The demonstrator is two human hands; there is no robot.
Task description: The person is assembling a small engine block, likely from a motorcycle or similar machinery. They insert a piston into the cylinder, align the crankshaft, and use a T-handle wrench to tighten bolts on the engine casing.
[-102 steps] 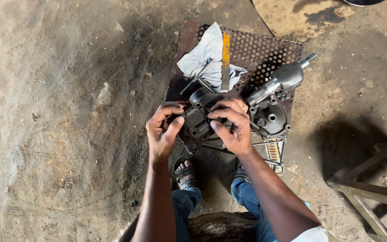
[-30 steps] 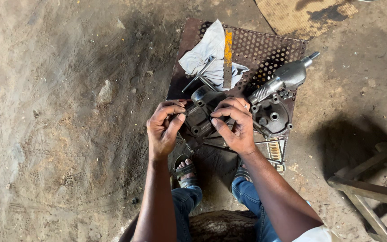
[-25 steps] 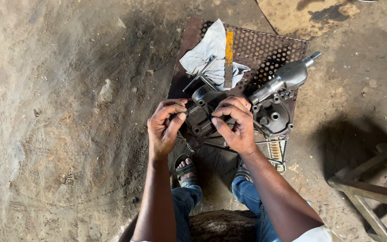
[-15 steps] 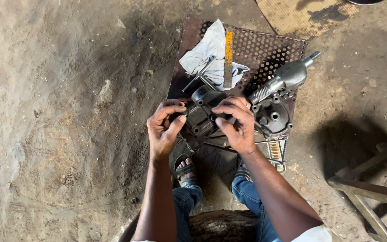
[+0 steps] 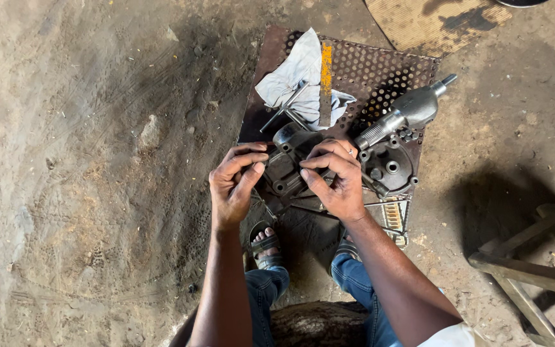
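Note:
A dark metal engine part (image 5: pixel 287 166) with round holes is gripped between both hands above a rusty perforated metal sheet (image 5: pixel 380 67). My left hand (image 5: pixel 234 185) clasps its left edge, fingers curled over the top. On the right side, my right hand (image 5: pixel 334 178) wraps over it from above. Just right of that hand lie a dark round cylinder head (image 5: pixel 388 168) and a silver grey cylindrical part (image 5: pixel 407 113).
A white rag (image 5: pixel 297 78), a cross-shaped wrench (image 5: pixel 285 110) and a yellow flat bar (image 5: pixel 325 83) lie on the sheet's far side. A small coil spring (image 5: pixel 393 215) sits by my right wrist. A wooden stool (image 5: pixel 537 257) stands right. My sandalled feet (image 5: pixel 266 244) rest below.
Both hands stay on the dark part. The fingers have shifted slightly on it; nothing else on the sheet has moved.

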